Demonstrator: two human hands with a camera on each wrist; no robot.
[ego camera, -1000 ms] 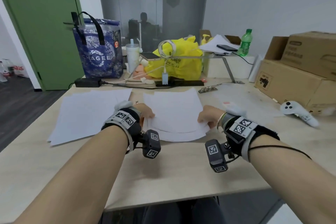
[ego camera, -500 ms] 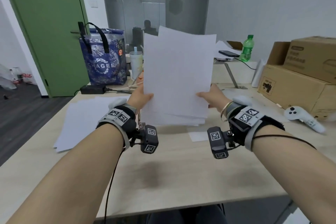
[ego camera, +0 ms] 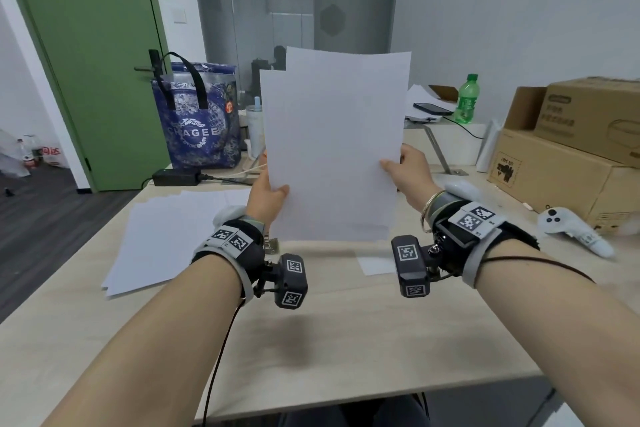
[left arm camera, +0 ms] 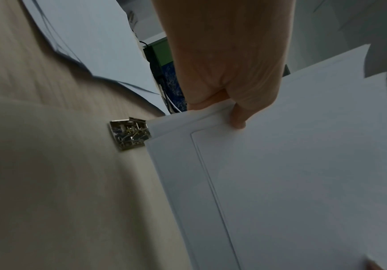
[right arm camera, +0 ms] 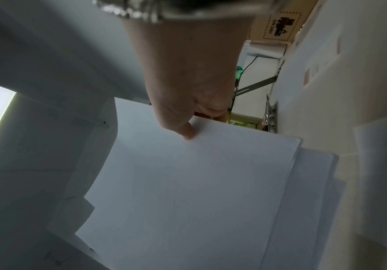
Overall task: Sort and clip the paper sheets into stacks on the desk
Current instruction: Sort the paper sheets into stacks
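Both hands are up over the desk (ego camera: 311,340) holding a bundle of white sheets (ego camera: 336,149) upright: left hand (ego camera: 266,196) pinches its left edge with the thumb in front, right hand (ego camera: 408,172) pinches the right edge the same way. A metal clip (left arm camera: 129,133) lies on the desk just beside the bundle's lower left corner. Farther left there's a second spread of paper (ego camera: 166,229) lying flat, with a blue tote bag (ego camera: 197,114) at the far edge.

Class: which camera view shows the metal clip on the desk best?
The left wrist view: the clip lies unobstructed beside the held sheets. The head view shows only a sliver; the right wrist view, a blurred edge-on clip, possibly another.
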